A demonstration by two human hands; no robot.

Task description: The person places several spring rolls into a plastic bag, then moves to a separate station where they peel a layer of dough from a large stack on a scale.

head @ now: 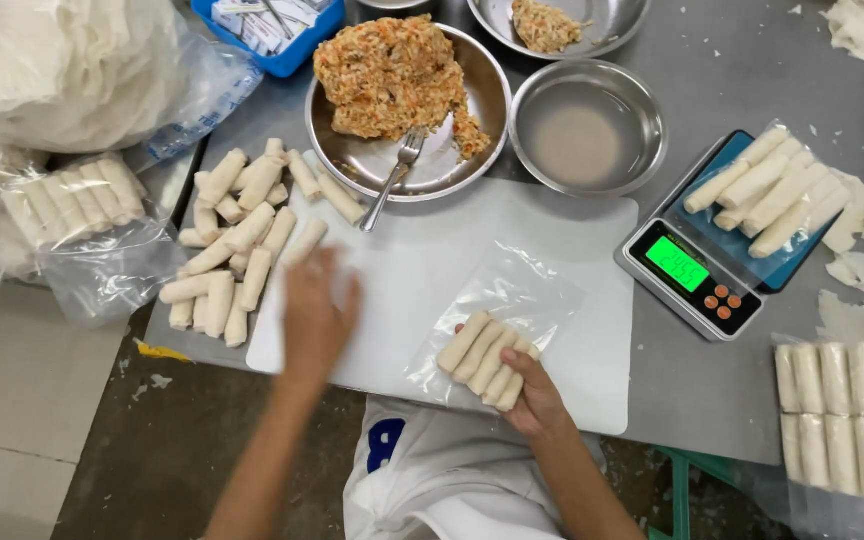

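We judge the spring rolls [487,362] light, soft and easily crushed, their thin wrappers prone to tearing, and the clear plastic bag [512,310] around them limp and slippery; they seem best taken across the middle of the row, with a flat, gentle grip. They lie on the white cutting board [432,255] near the desk's front edge. Our right hand [535,397] has its fingers curled loosely under the near end of the row, holding bag and rolls together. Our left hand [314,320] is blurred, fingers spread open and holding nothing we can make out, reaching toward the loose pile of rolls [232,250] at the board's left edge.
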